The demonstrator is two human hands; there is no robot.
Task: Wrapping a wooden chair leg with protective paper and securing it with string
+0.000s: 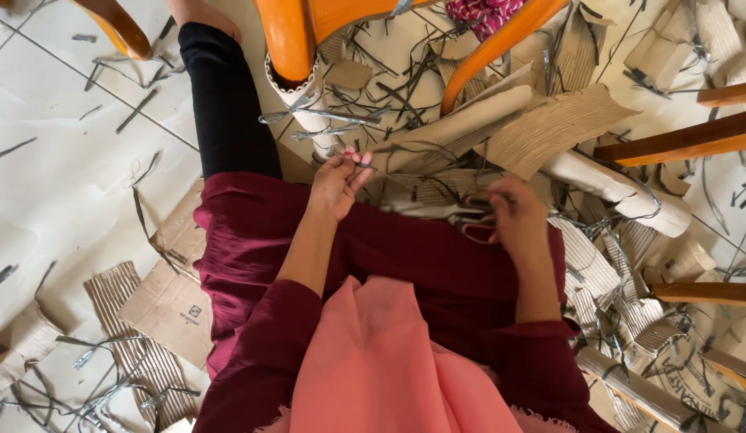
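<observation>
I sit on a tiled floor with a maroon garment over my lap. My left hand [338, 180] pinches one end of a thin dark strip [405, 170] that runs across toward my right hand. My right hand [516, 215] grips a pair of scissors [445, 210], whose blades point left and lie blurred over a piece of corrugated cardboard [437, 188]. The scissor handles are mostly hidden inside my fingers.
Orange wooden chair legs [286, 40] stand just ahead, with more wooden legs [678, 143] at the right. Rolled and flat corrugated cardboard [549, 124] and thin dark offcuts litter the floor. Flat cardboard sheets [168, 301] lie at my left.
</observation>
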